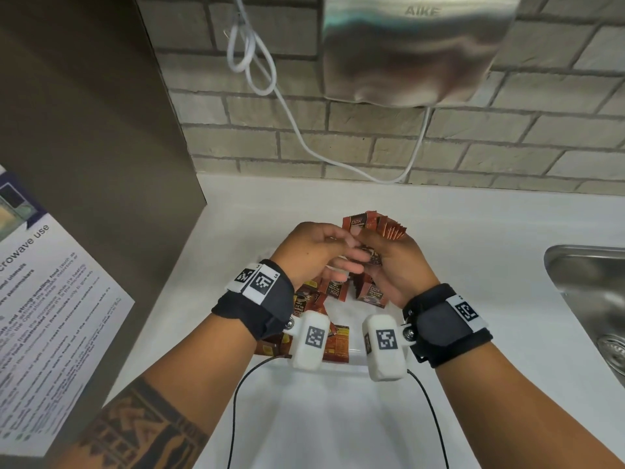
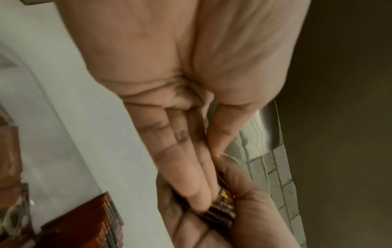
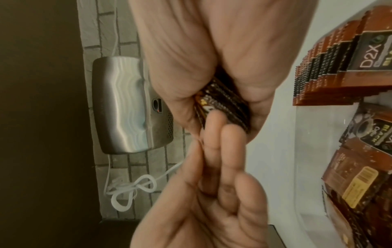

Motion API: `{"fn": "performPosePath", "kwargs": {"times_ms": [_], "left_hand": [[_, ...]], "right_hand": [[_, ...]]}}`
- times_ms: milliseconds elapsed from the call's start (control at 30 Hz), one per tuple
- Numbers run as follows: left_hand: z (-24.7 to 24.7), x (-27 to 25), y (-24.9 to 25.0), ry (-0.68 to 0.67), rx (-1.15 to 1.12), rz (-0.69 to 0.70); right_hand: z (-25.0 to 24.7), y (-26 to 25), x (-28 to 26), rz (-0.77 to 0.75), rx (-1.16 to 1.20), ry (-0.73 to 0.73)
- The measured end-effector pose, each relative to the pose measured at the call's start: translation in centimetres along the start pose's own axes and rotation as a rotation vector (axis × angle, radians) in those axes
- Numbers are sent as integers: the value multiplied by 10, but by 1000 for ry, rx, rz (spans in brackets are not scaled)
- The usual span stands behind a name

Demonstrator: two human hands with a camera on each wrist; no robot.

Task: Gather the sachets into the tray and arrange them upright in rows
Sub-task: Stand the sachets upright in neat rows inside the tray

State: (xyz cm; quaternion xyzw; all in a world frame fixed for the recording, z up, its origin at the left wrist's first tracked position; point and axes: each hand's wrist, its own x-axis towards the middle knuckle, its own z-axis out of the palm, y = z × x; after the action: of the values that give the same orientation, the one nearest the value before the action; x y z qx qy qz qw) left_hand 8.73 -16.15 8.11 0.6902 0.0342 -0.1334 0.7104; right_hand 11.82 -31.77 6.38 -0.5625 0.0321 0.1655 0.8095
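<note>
My right hand (image 1: 394,262) gripped a fanned stack (image 1: 375,225) of sachets above the tray (image 1: 341,365); my left fingers (image 3: 214,134), straight, pressed its lower edges. Light, thin, slick packets, I judged, best squeezed across the flat faces, since they would slide apart.

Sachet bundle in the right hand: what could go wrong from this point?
1. The right hand grips a fanned sachet bundle while the left hand's straight fingers press its edge; some could slip out.
2. Lowering it may topple the upright row in the tray.
</note>
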Motion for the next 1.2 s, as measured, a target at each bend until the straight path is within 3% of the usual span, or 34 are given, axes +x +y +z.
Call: {"fn": "performPosePath", "kwargs": {"times_ms": [100, 233, 333, 467, 600, 700, 867, 933, 1067, 1200], "left_hand": [[-9, 2, -2, -61, 189, 38], [-16, 5, -4, 155, 615, 322], [-12, 8, -1, 65, 847, 459], [-5, 13, -2, -112, 843, 443], [-2, 12, -8, -163, 1003, 514], [0, 15, -10, -164, 1050, 525], [-2, 19, -11, -135, 1071, 534], [-6, 21, -9, -101, 1126, 510], [-11, 24, -8, -56, 1195, 456], [-9, 25, -5, -66, 1167, 474]], "right_hand": [[-5, -3, 1, 63, 9, -29], [-7, -7, 0, 107, 52, -92], [-3, -7, -3, 141, 39, -185], [3, -3, -6, 191, 137, -292], [-2, 0, -7, 287, 132, -341], [-2, 4, -6, 287, 104, -297], [-3, 6, -3, 241, 73, -275], [-4, 4, -5, 201, -110, -260], [-6, 2, -5, -18, -462, -188], [-9, 4, -7, -77, -469, -161]]}}
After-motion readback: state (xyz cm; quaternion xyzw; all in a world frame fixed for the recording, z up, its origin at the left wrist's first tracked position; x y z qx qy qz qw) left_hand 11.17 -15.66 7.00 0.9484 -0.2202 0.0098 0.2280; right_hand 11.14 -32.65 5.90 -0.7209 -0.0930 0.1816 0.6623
